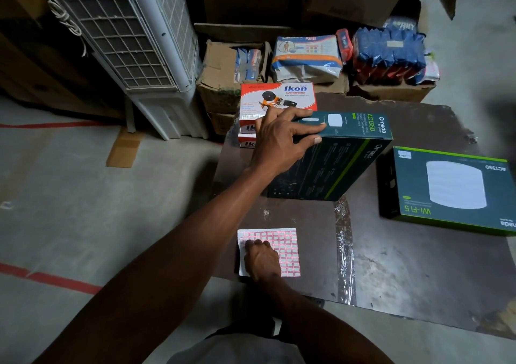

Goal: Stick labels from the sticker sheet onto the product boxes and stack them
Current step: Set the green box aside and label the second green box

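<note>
A: What's the left hand [282, 140] doing?
B: Fingers spread and curled over the top edge of a tilted green box [335, 157], gripping it.
A: And the right hand [262, 260]?
B: Fingers bent onto the sticker sheet [282, 249] on the mat [391, 266]; whether it pinches a label, I cannot tell.
A: Anything beyond?
B: A second box [452, 190] lies flat to the right.

Left arm fully extended, left hand [282, 137] fingers spread and curled in grip; right hand [262, 260] low, fingertips bunched, pinching.
</note>
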Tool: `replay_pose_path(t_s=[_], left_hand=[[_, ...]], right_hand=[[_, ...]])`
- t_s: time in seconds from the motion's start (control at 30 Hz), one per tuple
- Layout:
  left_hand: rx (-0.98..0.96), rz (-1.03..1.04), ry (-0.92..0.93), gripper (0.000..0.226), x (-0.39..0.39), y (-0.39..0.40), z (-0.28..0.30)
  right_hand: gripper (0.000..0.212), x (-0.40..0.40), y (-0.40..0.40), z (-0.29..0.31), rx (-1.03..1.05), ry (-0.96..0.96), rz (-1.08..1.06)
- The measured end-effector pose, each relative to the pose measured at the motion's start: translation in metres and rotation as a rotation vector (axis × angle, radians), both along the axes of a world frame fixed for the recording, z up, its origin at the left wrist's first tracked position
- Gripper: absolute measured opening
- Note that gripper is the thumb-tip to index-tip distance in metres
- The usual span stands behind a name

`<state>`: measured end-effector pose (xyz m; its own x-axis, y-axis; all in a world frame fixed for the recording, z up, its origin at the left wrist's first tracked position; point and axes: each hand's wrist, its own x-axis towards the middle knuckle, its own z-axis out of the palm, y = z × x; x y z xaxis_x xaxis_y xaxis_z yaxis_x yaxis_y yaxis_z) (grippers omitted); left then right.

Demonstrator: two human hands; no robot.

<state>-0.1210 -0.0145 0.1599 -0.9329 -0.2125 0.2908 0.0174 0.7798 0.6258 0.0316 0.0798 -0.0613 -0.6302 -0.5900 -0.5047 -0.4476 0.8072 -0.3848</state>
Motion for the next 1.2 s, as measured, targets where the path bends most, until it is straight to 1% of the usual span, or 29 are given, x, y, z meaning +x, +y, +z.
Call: replay_pose_path(t_s=[0.13,0.23,0.33,0.43,0.53,0.6,0.7,0.77,0.83,0.9,1.0,1.03,1.13,1.2], left_hand=[[-0.009,-0.004,-0.002,0.028,0.0,0.0,-0.001],[-0.012,-0.006,-0.001,0.028,-0.001,-0.001,-0.001],[-0.022,-0.007,-0.004,0.027,-0.002,-0.002,-0.001],[-0.028,-0.012,0.002,0.027,-0.002,-0.001,0.0],[-0.028,-0.018,0.006,0.028,-0.002,-0.002,0.0],[-0.024,-0.014,0.011,0.028,-0.001,-0.002,0.0],[-0.008,-0.015,0.024,0.029,0.002,-0.001,-0.001],[-0.01,-0.018,0.023,0.029,0.003,-0.001,-0.001],[-0.002,-0.012,0.017,0.029,0.002,-0.001,0.0],[0.021,0.002,0.001,0.028,0.0,-0.001,0.003],[0.07,0.012,-0.053,0.019,-0.003,0.0,0.01],[0.077,0.01,-0.068,0.016,-0.003,-0.001,0.011],[0.089,-0.015,-0.077,0.018,-0.003,-0.002,0.013],[0.14,-0.036,-0.073,0.013,-0.002,-0.004,0.015]], right_hand=[[0.048,-0.004,0.004,-0.001,0.011,-0.03,0.048],[0.04,-0.003,0.002,0.0,-0.026,-0.009,0.013],[0.037,-0.004,0.003,0.003,-0.11,-0.001,-0.114],[0.035,-0.005,0.008,0.009,-0.242,0.014,-0.234],[0.032,-0.009,0.018,0.019,-0.439,-0.085,-0.385],[0.024,-0.016,0.029,0.036,-0.563,-0.14,-0.474],[0.015,-0.035,0.046,0.079,-0.711,-0.148,-0.547],[0.014,-0.05,0.058,0.107,-0.779,-0.141,-0.587],[0.012,-0.067,0.068,0.136,-0.838,-0.086,-0.598],[0.009,-0.086,0.078,0.165,-0.899,0.01,-0.593],[0.01,-0.116,0.087,0.202,-0.988,0.114,-0.593],[0.011,-0.126,0.089,0.21,-1.01,0.136,-0.596],[0.013,-0.152,0.093,0.224,-1.052,0.17,-0.622],[0.014,-0.164,0.093,0.227,-1.04,0.172,-0.637]])
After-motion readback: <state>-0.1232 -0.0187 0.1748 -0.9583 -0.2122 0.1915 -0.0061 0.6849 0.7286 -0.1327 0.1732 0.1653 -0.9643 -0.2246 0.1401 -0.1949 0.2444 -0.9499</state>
